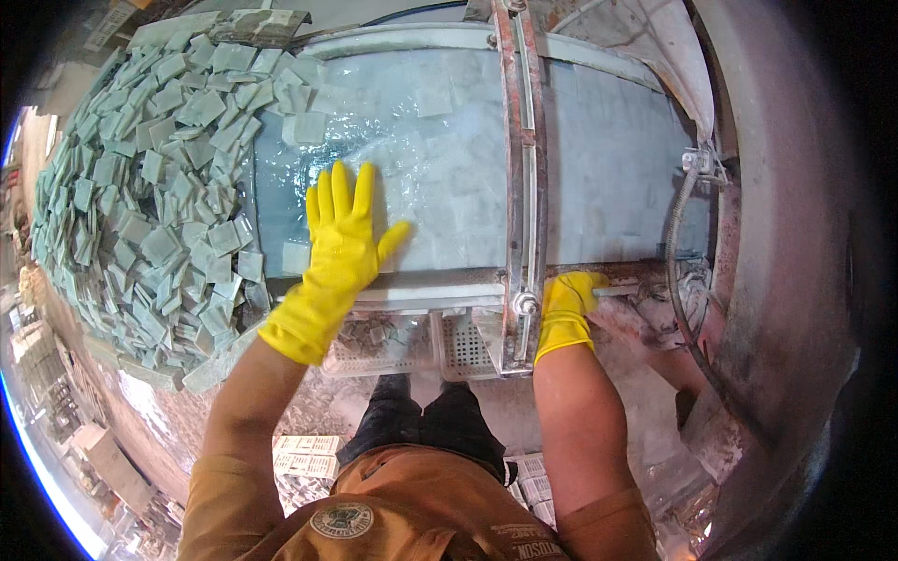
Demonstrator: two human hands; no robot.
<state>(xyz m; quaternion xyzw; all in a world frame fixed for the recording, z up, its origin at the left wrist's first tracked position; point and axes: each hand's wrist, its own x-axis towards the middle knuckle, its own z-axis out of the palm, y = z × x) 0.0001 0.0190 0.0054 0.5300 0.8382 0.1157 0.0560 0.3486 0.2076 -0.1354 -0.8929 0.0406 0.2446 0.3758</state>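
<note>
My left hand (pixel 339 238), in a yellow rubber glove, is open with its fingers spread. It reaches over the near part of a wet, bluish-grey conveyor belt (pixel 449 196). No object shows in it. Two pale square tiles lie close by: one tile (pixel 304 128) beyond the fingertips, another tile (pixel 296 257) beside the wrist. My right hand (pixel 568 304), gloved the same way, is closed over the near metal edge rail (pixel 636 269), just right of the rusty crossbar (pixel 524 168). Its fingers are partly hidden.
A large heap of pale green square tiles (pixel 159 187) fills the left end. Plastic crates (pixel 468 346) with perforated sides stand below the near rail. A hose (pixel 675 243) hangs from a fitting at the right. A grey curved surface (pixel 786 234) rises beyond it.
</note>
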